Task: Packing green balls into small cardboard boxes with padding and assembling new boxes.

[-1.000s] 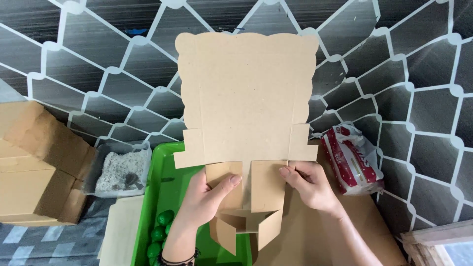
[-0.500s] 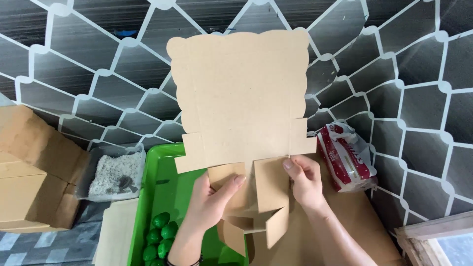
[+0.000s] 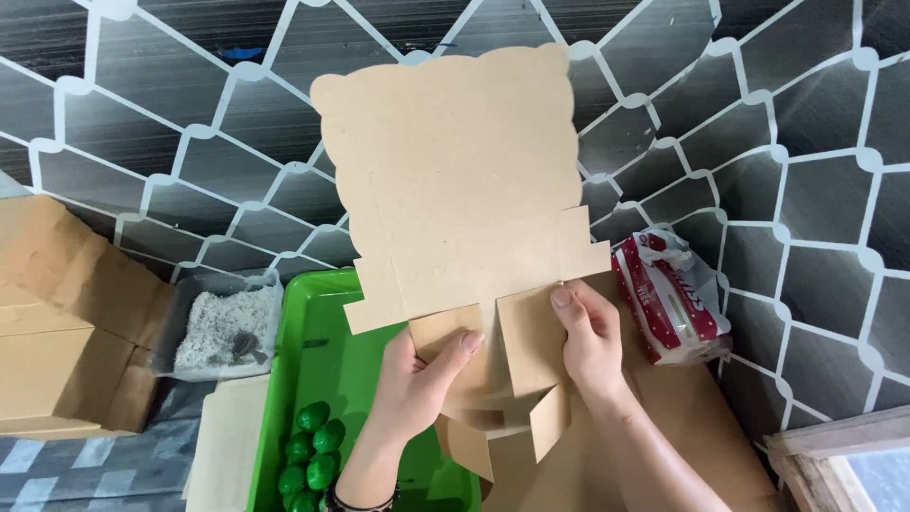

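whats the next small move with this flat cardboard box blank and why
Probably fold the lower panels up along their creases: the cardboard blank is upright and mostly flat, and the left hand and right hand already grip the half-bent bottom flaps.

Bare forearms, prob. dark beaded bracelet (image 3: 360, 495)

A dark wall (image 3: 787, 190) is filling the upper part of the view, its grey panels running in streaked horizontal grain and a white net-like pattern of irregular hexagons (image 3: 237, 142) crossing over them. The pattern is bending at a corner on the right, where the wall is turning toward the viewer. At the lower right, a weathered wooden window frame (image 3: 834, 446) is edging a pane showing pale daylight. At the lower left, a grey-and-white chequered floor (image 3: 57, 465) is showing. Light is falling evenly, without hard shadows.
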